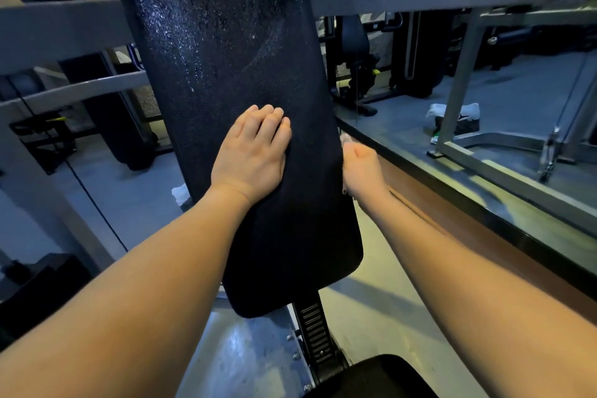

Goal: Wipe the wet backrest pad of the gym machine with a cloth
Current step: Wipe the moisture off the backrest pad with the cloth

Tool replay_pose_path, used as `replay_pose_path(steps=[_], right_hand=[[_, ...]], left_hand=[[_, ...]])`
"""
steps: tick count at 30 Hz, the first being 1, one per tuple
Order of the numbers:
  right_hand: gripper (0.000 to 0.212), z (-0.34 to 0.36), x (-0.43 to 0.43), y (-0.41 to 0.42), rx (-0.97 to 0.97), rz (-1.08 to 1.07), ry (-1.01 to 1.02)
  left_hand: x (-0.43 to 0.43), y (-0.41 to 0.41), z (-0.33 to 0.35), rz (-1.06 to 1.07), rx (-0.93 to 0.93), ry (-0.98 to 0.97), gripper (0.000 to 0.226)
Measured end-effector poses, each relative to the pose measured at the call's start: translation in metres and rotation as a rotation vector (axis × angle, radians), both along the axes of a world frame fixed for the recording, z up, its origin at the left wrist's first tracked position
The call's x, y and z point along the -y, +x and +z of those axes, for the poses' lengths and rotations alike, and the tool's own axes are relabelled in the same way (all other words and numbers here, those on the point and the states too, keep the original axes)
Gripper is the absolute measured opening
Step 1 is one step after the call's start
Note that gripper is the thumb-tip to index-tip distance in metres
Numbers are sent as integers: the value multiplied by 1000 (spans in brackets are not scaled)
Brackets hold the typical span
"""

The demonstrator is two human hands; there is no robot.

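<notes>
One backrest pad, droplets above my fingers. My left hand lies flat and open on it, gripping nothing. My right hand, at the pad's right edge, is closed around one pale cloth, barely showing above my knuckles.

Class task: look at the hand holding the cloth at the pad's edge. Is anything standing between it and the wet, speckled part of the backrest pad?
Nothing visible blocks it. The right hand grips the cloth at the backrest pad edge; the left hand lies flat beside it, below the droplets.
</notes>
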State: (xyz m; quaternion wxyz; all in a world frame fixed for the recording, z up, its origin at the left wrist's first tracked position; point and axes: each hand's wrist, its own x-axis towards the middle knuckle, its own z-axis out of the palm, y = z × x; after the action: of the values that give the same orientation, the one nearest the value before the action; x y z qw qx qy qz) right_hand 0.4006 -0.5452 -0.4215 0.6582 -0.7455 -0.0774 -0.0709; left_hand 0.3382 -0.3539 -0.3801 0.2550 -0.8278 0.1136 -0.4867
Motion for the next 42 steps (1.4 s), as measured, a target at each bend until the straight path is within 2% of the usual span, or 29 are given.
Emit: replay_pose_path(steps=[10,14,21,25,28,30,33,37,40,42], right_hand=[[48,129,-40,48,265,14,102],[46,94,-33,39,331,-17,-17],[38,8,-6,4,266,-44,-120],[35,-21,22,-16,230,34,-344],[32,-15,43,-35,340,85,-440],[27,-4,46,-43,431,81,-425],[28,16,36,-52,447,70,-411],[45,42,10,-49,498,13,-434],[36,51,-7,-44,584,-77,-446],[30,50,-21,-41,571,-168,-448]], left_hand=[[-1,-1,1,-26,-5,14,40],[-1,1,0,-41,1,0,38],[0,-3,2,-48,-23,2,39],[4,-12,8,-25,-97,-11,42],[9,-23,21,-15,-242,-88,47],[10,-36,27,-64,-305,-191,43],[0,-63,26,-104,-271,-358,39],[-20,-106,15,1,-208,-514,38],[-38,-123,4,104,-283,-548,54],[-50,-128,-3,157,-348,-523,69]])
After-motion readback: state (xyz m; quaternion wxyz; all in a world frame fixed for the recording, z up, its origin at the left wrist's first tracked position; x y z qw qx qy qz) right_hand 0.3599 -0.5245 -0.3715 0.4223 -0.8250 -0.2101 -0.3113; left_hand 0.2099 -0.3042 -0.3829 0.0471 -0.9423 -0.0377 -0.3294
